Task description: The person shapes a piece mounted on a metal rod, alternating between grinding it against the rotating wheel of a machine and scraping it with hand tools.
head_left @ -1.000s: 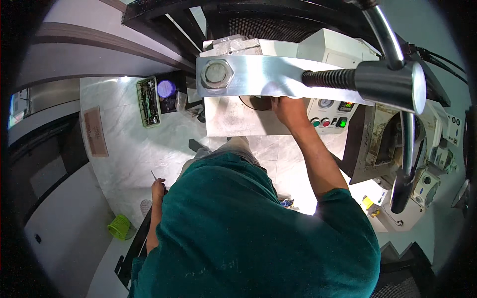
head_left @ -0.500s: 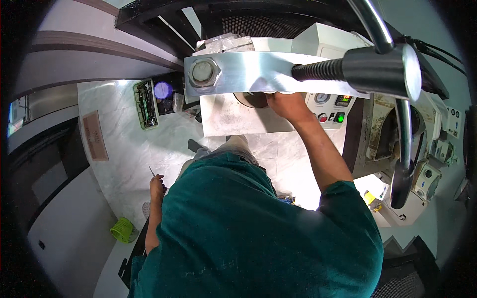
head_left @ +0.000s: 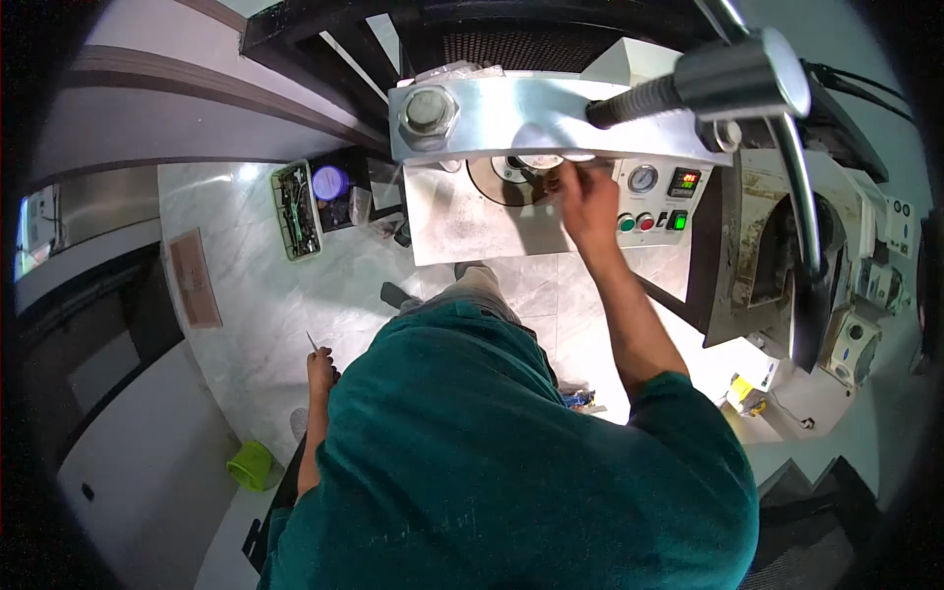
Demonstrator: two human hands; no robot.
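Left hand (head_left: 321, 370) grips a slim, pale rod (head_left: 312, 340) near one end — likely light, stiff, best held there; right hand (head_left: 592, 206): grip unclear.

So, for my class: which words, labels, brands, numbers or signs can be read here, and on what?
Black display: lit red and green digits, not copied here.
Round gauge: dial markings too small to read.
Brown rectangle on the floor: faint marks, too blurred to read.
No other text reads clearly.
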